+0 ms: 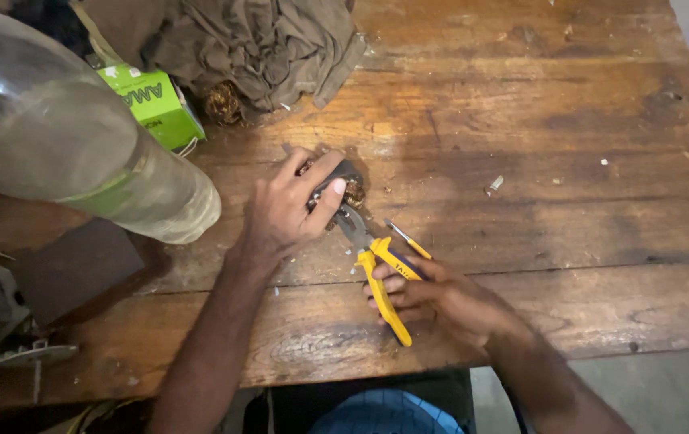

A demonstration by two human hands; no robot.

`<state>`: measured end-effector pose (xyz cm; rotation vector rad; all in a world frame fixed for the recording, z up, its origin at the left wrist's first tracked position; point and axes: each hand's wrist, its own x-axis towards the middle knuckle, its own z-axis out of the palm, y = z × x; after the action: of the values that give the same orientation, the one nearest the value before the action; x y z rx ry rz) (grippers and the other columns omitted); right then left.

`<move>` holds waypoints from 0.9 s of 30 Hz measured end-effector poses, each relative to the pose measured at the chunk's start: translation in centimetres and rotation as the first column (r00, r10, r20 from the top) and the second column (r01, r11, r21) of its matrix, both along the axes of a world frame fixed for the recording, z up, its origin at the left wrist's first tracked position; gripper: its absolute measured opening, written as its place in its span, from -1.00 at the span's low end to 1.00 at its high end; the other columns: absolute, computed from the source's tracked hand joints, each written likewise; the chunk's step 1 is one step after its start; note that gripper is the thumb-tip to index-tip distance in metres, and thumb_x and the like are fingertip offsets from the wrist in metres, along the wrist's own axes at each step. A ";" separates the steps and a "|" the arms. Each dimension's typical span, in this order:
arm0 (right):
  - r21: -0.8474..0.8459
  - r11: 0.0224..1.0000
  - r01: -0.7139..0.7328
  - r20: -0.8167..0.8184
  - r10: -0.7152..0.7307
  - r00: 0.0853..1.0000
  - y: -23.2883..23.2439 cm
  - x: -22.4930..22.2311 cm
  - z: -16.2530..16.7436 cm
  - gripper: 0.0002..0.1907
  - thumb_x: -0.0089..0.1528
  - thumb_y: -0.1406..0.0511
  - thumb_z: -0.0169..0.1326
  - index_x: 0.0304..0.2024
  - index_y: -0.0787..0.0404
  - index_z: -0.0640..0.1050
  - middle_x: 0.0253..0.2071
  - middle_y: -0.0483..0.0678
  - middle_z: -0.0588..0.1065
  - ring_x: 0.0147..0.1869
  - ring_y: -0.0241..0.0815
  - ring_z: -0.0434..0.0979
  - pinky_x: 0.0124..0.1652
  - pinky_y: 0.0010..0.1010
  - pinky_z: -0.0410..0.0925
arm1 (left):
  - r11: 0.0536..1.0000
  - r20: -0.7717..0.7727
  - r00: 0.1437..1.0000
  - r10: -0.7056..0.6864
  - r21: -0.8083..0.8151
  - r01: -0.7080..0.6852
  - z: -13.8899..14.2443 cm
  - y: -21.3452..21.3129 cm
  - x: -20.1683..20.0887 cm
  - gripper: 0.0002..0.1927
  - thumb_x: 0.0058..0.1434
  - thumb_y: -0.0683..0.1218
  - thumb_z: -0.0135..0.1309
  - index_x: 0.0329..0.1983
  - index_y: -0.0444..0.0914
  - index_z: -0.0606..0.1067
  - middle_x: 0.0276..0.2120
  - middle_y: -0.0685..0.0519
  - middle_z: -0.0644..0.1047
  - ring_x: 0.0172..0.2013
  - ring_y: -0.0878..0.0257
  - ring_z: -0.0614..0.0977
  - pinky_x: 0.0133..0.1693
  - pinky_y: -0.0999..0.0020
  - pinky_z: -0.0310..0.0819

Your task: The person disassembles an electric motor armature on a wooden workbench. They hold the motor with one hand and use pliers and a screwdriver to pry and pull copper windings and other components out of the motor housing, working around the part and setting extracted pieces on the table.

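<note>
A small dark metal part [343, 186] with coppery windings is pinned to the worn wooden counter [569, 120] by the left hand [288, 210], its grip closed over it, and the steel nose of the yellow-handled pliers [376, 269], held closed in the right hand [433, 299], meets it from the near side. Bare scratched planks lie open to the right and far; a clear plastic bottle [79, 145], a green box [155, 104] and crumpled olive cloth [256, 44] crowd the far left.
</note>
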<state>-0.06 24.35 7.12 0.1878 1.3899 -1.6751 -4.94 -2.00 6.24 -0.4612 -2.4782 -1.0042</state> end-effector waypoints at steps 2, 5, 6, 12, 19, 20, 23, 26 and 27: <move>0.041 0.999 -0.012 0.017 0.011 1.000 -0.1 -0.4 0.4 -0.51 0.25 0.40 -0.05 0.26 0.25 0.38 0.05 0.11 0.54 0.16 -0.03 0.62 0.13 -0.16 0.47 | 0.999 0.008 1.000 0.012 -0.040 -0.012 -0.1 0.2 -0.2 -0.61 0.36 0.12 0.05 0.16 -0.12 0.55 -0.07 -0.11 0.58 -0.29 -0.14 0.69 -0.35 0.05 0.61; 0.035 0.997 -0.075 -0.027 0.076 0.997 0.0 -0.8 0.9 -0.48 0.22 0.44 -0.04 0.27 0.26 0.36 0.05 0.10 0.52 0.19 -0.01 0.60 0.15 -0.16 0.47 | 0.997 -0.003 1.000 0.019 -0.069 -0.019 -0.2 0.4 -0.2 -0.60 0.34 0.13 0.07 0.16 -0.10 0.55 -0.07 -0.12 0.58 -0.31 -0.16 0.69 -0.35 0.02 0.62; 0.021 0.994 -0.103 -0.052 0.104 0.993 0.1 -1.0 1.0 -0.46 0.21 0.46 -0.04 0.27 0.28 0.35 0.05 0.10 0.51 0.20 0.00 0.59 0.16 -0.16 0.47 | 0.997 -0.010 1.000 0.019 -0.074 -0.020 -0.2 0.4 -0.2 -0.60 0.34 0.14 0.08 0.16 -0.10 0.55 -0.07 -0.12 0.58 -0.31 -0.16 0.70 -0.35 0.02 0.62; -0.146 0.988 -0.048 0.125 0.066 0.990 0.4 -2.2 -0.1 -0.48 0.14 0.44 -0.08 0.19 0.28 0.37 -0.01 0.18 0.59 0.10 0.09 0.60 0.07 -0.05 0.51 | 1.000 0.010 1.000 0.008 -0.005 -0.008 -0.4 0.2 -0.1 -0.62 0.39 0.11 0.08 0.19 -0.10 0.54 -0.09 -0.06 0.59 -0.29 -0.11 0.70 -0.33 0.05 0.62; -0.285 0.953 0.103 0.279 -0.020 0.960 -0.1 -1.4 -1.9 -0.64 0.15 0.42 -0.01 0.01 0.32 0.35 -0.09 0.17 0.52 -0.09 0.00 0.56 -0.12 -0.17 0.48 | 0.996 -0.127 0.992 0.012 -0.084 -0.022 -0.5 0.4 -0.3 -0.63 0.35 0.10 0.12 0.16 -0.11 0.56 -0.17 -0.05 0.54 -0.30 -0.07 0.68 -0.32 0.06 0.60; -0.325 0.940 0.105 0.294 -0.005 0.956 -0.3 -1.3 -1.9 -0.59 0.15 0.42 0.00 0.08 0.27 0.38 -0.11 0.14 0.50 -0.12 -0.06 0.54 -0.18 -0.25 0.44 | 0.995 -0.121 0.993 0.015 -0.100 -0.028 -0.5 0.6 -0.2 -0.63 0.33 0.10 0.13 0.13 -0.11 0.57 -0.19 -0.05 0.54 -0.33 -0.06 0.67 -0.35 0.06 0.59; -0.245 0.966 0.076 0.275 -0.006 0.962 -0.7 -1.5 -1.4 -0.51 0.11 0.39 0.01 0.13 0.15 0.43 -0.16 0.10 0.53 -0.24 -0.17 0.50 -0.29 -0.36 0.39 | 0.990 -0.111 0.993 0.031 -0.134 -0.046 -0.4 1.0 -0.5 -0.64 0.30 0.09 0.15 0.12 -0.10 0.58 -0.21 -0.06 0.53 -0.35 -0.04 0.67 -0.38 0.08 0.58; -0.163 0.983 0.086 0.239 -0.045 0.970 -1.1 -0.9 -0.8 -0.55 0.13 0.35 0.04 0.11 0.12 0.42 -0.24 0.04 0.51 -0.30 -0.23 0.46 -0.32 -0.39 0.36 | 0.991 -0.100 0.995 0.014 -0.131 -0.027 -0.2 1.2 -0.5 -0.63 0.29 0.08 0.15 0.12 -0.10 0.57 -0.18 -0.06 0.53 -0.35 -0.05 0.67 -0.39 0.09 0.59; -0.154 0.983 0.098 0.227 -0.061 0.972 -1.3 -0.7 -0.6 -0.57 0.16 0.33 0.06 0.10 0.13 0.42 -0.28 0.01 0.48 -0.31 -0.24 0.45 -0.33 -0.40 0.35 | 0.992 -0.098 0.995 0.002 -0.126 -0.015 -0.1 1.2 -0.5 -0.63 0.29 0.08 0.15 0.11 -0.10 0.57 -0.17 -0.06 0.53 -0.35 -0.05 0.67 -0.40 0.09 0.59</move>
<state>-0.78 23.08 6.47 0.3292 1.0862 -1.7676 -5.44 -0.80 6.14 -0.5261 -2.4627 -0.8047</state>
